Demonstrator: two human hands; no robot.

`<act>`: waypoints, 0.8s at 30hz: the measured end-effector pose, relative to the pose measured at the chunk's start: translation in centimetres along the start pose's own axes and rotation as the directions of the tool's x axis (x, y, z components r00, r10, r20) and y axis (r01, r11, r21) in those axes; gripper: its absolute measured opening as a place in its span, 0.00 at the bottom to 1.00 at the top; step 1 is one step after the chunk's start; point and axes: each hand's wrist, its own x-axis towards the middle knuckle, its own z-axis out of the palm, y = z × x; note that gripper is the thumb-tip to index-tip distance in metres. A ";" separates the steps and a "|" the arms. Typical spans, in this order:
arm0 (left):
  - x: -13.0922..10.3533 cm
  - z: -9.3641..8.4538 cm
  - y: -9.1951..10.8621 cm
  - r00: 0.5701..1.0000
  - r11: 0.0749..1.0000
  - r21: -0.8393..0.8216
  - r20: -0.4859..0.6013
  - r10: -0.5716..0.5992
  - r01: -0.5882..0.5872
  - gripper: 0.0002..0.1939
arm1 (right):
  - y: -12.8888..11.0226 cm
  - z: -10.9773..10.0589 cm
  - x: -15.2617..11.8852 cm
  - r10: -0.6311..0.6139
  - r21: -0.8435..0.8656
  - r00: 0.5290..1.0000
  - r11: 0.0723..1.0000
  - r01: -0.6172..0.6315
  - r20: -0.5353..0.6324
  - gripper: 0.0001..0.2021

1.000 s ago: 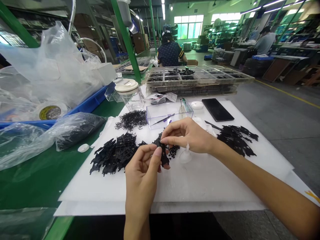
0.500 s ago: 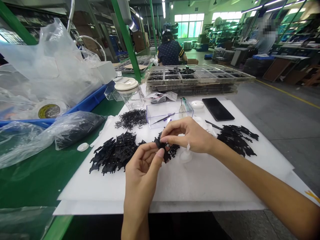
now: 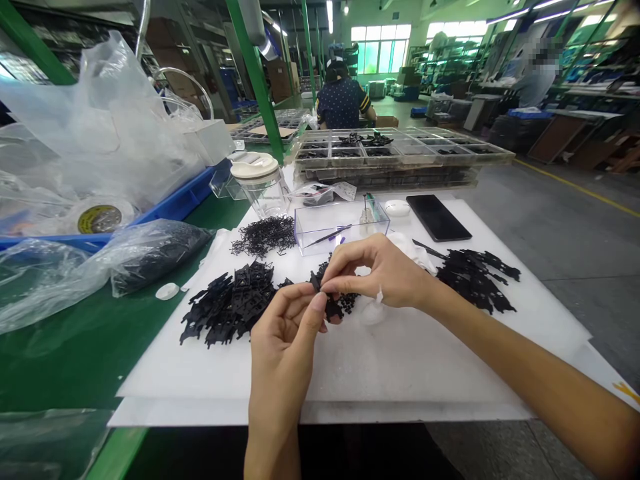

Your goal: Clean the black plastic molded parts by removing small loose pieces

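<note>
Between my two hands is a black plastic part (image 3: 333, 308), partly hidden by fingers. My left hand (image 3: 290, 333) grips it between thumb and fingers from the left. From the right, my right hand (image 3: 383, 270) pinches at its upper edge, thumb and forefinger closed; whether a smaller piece sits in that pinch is hidden. Behind the hands lies a heap of tiny black pieces (image 3: 349, 303). Left of them is a pile of flat black plastic parts (image 3: 227, 307), and another pile of black parts (image 3: 477, 277) lies to the right. Thin black clips (image 3: 263, 237) are heaped farther back.
A clear box (image 3: 320, 239) holding tweezers, a lidded jar (image 3: 256, 183) and a black phone (image 3: 439, 218) stand at the back of the white board (image 3: 400, 373). Behind is a divided tray (image 3: 400, 150). Plastic bags (image 3: 105, 127) fill a blue bin at left. A person (image 3: 343, 97) sits beyond.
The black part has turned slightly in my fingers, and my left thumb has moved up close to my right fingertips. The view has shifted slightly.
</note>
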 end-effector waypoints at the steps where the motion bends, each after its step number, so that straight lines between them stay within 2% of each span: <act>1: 0.0 0.0 0.0 1.000 1.000 -0.004 0.002 -0.001 0.001 0.07 | 0.0 0.0 0.0 -0.006 -0.012 1.000 1.000 0.006 -0.005 0.04; 10: 0.0 0.0 -0.7 0.999 1.000 -0.013 0.027 0.022 -0.022 0.17 | -0.2 0.2 0.1 -0.030 -0.108 0.997 0.994 0.022 -0.074 0.04; 24: 0.0 0.1 -0.4 1.000 1.000 0.028 0.000 -0.013 0.013 0.15 | -0.1 -0.1 -0.1 -0.014 -0.138 0.999 0.990 0.008 -0.044 0.06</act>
